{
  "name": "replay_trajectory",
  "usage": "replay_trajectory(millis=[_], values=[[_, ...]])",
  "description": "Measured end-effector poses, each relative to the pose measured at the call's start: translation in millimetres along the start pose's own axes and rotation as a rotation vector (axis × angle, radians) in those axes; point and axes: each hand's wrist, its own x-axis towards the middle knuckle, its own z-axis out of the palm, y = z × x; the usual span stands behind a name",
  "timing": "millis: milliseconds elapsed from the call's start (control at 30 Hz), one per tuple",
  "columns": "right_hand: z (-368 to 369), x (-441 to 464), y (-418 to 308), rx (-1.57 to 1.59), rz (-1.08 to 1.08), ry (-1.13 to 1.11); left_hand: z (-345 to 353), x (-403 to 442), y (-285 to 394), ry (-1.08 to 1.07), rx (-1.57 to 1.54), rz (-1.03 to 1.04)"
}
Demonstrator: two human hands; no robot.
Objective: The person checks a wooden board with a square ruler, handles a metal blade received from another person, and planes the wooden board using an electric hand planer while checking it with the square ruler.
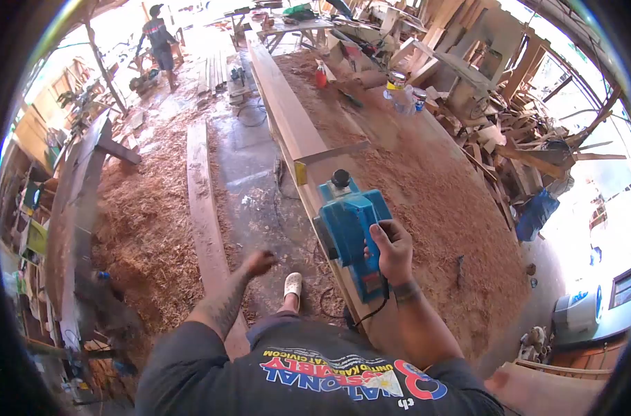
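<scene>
My right hand (393, 251) is wrapped round the rear handle of a blue electric hand planer (353, 220). The planer, with a black front knob, rests on the bench beside the near end of a long wooden board (288, 104). Its dark cord (372, 313) drops from the back by my wrist. My left hand (261, 263) hangs in the air left of the planer, touching nothing, its fingers curled in. Below it lies a long plank (206, 194) on the floor. A yellow piece (301, 173) sits at the board's near corner.
Wood shavings (426, 229) cover the surface on the right and the floor on the left. Paint cans (396, 82) and a red bottle (321, 75) stand farther back. Scrap wood (516, 166) is piled at right. Another person (159, 45) stands at the far left.
</scene>
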Motion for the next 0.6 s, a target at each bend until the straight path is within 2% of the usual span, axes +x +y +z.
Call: replay_trajectory(millis=[33,100,167,233,333,433,533,600], values=[[0,1,0,-0.002,0.006,0.009,-14,26,13,0.089,0.064,0.105],[-2,3,5,-0.028,-0.011,0.036,-40,65,69,0.296,-0.132,0.21],[-2,5,5,-0.043,-0.019,0.055,-65,69,149,0.545,0.01,0.281],[-1,2,4,-0.051,-0.005,0.064,-72,96,182,0.696,0.035,0.478],[-5,4,5,-0.054,0.026,0.05,-76,105,220,0.601,-0.121,0.486],[-2,2,1,-0.028,0.055,0.047,-73,108,230,0.582,0.008,0.421],[-2,5,-20,-0.095,0.175,-0.055,-77,104,234,0.595,0.063,0.488],[-4,14,-36,-0.155,0.271,-0.152,-78,119,224,0.571,0.107,0.458]])
